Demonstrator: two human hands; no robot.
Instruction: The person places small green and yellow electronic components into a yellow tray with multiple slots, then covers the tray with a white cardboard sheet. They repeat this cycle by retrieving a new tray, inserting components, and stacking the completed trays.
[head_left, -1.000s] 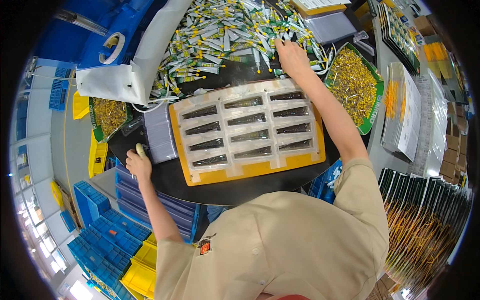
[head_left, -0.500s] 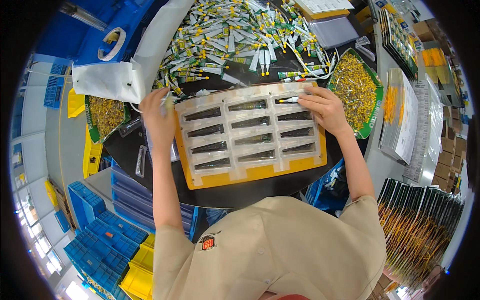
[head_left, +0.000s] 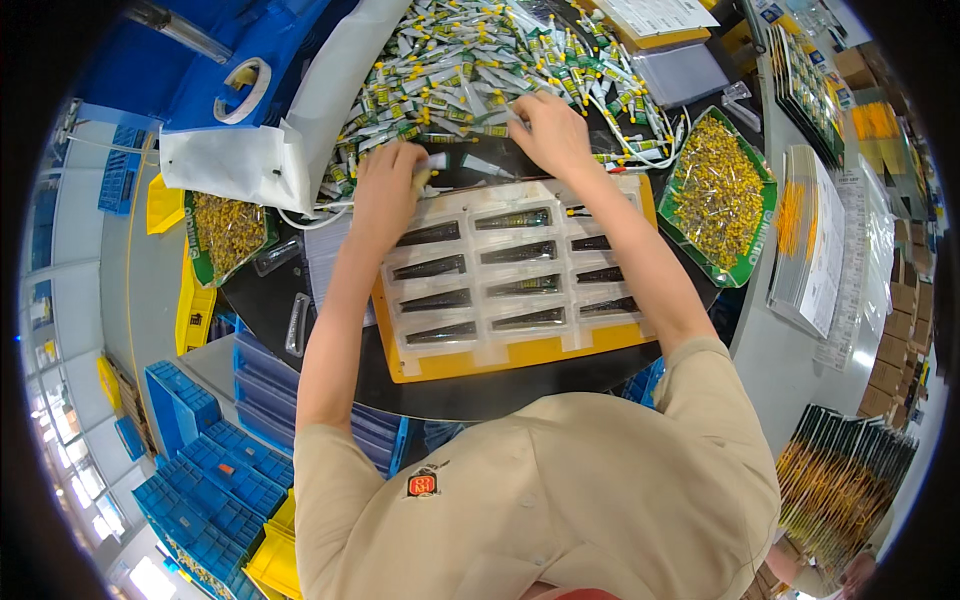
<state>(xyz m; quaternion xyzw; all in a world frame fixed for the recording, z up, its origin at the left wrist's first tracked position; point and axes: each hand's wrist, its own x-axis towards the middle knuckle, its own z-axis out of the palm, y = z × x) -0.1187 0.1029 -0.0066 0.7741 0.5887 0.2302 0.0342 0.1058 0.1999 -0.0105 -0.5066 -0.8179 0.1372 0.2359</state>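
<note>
My left hand (head_left: 388, 190) is over the tray's far left corner, its fingers closed on a small squeeze tube (head_left: 432, 163), partly hidden and blurred. My right hand (head_left: 552, 135) reaches to the near edge of a heap of small white-and-green tubes with yellow caps (head_left: 440, 85). Its fingers are bent and a little apart, with nothing visible in them. Between my arms is a yellow-edged tray (head_left: 500, 362) with clear plastic wedge-shaped pockets in rows. A tube lies in the far middle pocket (head_left: 515, 219); my right forearm covers part of the right column.
Green-edged containers of small yellow pieces stand at right (head_left: 716, 195) and left (head_left: 230, 235). A white cable (head_left: 630, 145) lies by the heap. A tape roll (head_left: 243, 90) is at far left, stacked cards (head_left: 805, 240) at right, blue crates (head_left: 200, 480) at lower left.
My right hand has left the tube at the tray's far right pocket and moved away to the heap. My left hand has shifted right, to the tray's far edge.
</note>
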